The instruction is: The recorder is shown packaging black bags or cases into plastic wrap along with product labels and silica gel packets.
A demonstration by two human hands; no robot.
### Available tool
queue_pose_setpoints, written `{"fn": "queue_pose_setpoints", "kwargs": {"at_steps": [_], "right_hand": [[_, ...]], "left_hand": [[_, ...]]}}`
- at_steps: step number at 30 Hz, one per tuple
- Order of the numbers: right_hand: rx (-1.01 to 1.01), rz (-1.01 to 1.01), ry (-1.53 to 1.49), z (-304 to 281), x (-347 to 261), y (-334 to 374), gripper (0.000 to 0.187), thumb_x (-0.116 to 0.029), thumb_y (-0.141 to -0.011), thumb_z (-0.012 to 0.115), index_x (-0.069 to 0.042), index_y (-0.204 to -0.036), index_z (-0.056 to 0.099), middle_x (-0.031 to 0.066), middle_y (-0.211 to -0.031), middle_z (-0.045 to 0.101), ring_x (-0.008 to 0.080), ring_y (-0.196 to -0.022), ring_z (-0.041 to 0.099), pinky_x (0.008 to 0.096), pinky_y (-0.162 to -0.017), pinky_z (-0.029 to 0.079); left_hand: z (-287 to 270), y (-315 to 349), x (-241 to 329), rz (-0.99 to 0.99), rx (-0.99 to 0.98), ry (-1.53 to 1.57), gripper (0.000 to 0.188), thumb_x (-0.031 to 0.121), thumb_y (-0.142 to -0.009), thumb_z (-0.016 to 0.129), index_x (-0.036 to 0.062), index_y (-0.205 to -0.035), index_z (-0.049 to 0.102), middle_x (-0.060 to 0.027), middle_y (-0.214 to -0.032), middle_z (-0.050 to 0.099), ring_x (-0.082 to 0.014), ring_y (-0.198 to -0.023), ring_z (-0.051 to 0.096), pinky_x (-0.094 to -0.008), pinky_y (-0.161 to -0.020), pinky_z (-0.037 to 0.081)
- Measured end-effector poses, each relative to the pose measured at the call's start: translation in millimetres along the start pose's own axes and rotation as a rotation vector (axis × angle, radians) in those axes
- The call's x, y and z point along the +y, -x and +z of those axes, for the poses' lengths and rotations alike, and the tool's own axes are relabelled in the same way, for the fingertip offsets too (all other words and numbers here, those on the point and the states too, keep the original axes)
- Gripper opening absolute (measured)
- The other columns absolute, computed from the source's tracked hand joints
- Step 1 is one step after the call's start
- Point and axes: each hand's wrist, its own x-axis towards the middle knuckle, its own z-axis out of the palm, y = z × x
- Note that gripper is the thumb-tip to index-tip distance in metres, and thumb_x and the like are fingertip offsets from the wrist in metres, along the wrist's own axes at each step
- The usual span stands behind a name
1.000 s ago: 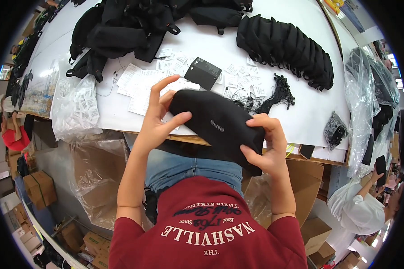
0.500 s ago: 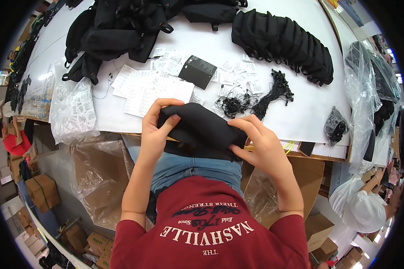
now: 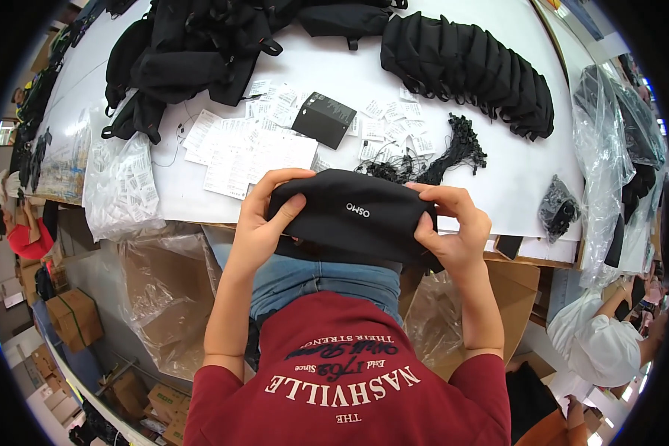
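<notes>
And it's a soft, matte black pouch (image 3: 353, 217), long and rounded, up in both hands over the table's front edge (image 3: 539, 262) and the denim lap (image 3: 316, 280)! The left hand (image 3: 266, 212) pinches one end, thumb on the face, fingers over the top; the right hand (image 3: 457, 227) has the other end the same way. Beyond, slick white tabletop (image 3: 509, 178), loose paper tags (image 3: 394, 119) and a tangle of thin black cords (image 3: 453, 156). Clear crinkled bag (image 3: 123, 204) at left, printed tags inside; small clear bag (image 3: 557, 209) at right, dark pieces within. Between cords and small bag, bare smooth surface, open room!
</notes>
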Motion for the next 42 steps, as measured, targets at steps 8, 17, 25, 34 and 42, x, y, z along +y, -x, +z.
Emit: {"fn": "queue_pose_setpoints", "kwargs": {"at_steps": [8,17,25,34,42], "right_hand": [[-0.149,-0.027,0.104,-9.4,0.1,-2.1,0.028,0.006,-0.077,0.059,-0.001,-0.104,0.062,0.0099,-0.097,0.071,0.0186,-0.075,0.070,0.0244,-0.068,0.055],[-0.155,0.255,-0.397,0.6,3.2,-2.3,0.040,-0.013,-0.075,0.075,-0.006,-0.113,0.063,0.0130,-0.130,0.054,0.0230,-0.112,0.057,0.0303,-0.078,0.054],[-0.010,0.260,-0.252,-2.9,17.2,14.0,0.025,0.004,-0.073,0.070,-0.004,-0.097,0.068,0.0096,-0.100,0.066,0.0213,-0.092,0.064,0.0288,-0.079,0.051],[-0.435,0.578,-0.524,-61.7,48.6,-11.5,0.031,-0.005,-0.077,0.073,-0.005,-0.107,0.067,0.0020,-0.092,0.063,0.0081,-0.086,0.057,0.0215,-0.074,0.045],[0.566,0.208,-0.636,-148.1,132.9,-66.5,0.028,-0.004,-0.084,0.064,0.001,-0.112,0.063,0.0068,-0.104,0.066,0.0125,-0.093,0.061,0.0242,-0.081,0.048]], "left_hand": [[-1.0,0.6,-1.1,0.024,0.030,0.037,0.019,0.010,-0.094,0.058,0.0057,-0.112,0.059,-0.0007,-0.096,0.061,-0.0036,-0.076,0.055,-0.0164,-0.056,0.045],[5.5,-2.2,-10.5,-0.010,0.125,0.097,0.013,0.012,-0.095,0.057,0.0089,-0.107,0.059,0.0011,-0.093,0.058,-0.0034,-0.075,0.053,-0.0164,-0.054,0.043],[15.7,0.3,-21.8,-0.047,-0.030,0.137,0.023,0.012,-0.094,0.057,0.0076,-0.117,0.053,-0.0020,-0.102,0.059,-0.0088,-0.092,0.054,-0.0222,-0.082,0.044],[36.2,-31.0,-20.8,0.139,-0.066,0.027,0.022,0.023,-0.094,0.058,0.0042,-0.105,0.059,-0.0062,-0.111,0.053,-0.0149,-0.106,0.048,-0.0273,-0.098,0.031],[85.7,-110.8,13.9,0.108,-0.352,-0.194,0.029,0.016,-0.099,0.046,0.0017,-0.123,0.052,-0.0066,-0.122,0.049,-0.0118,-0.088,0.053,-0.0255,-0.077,0.046]]}}
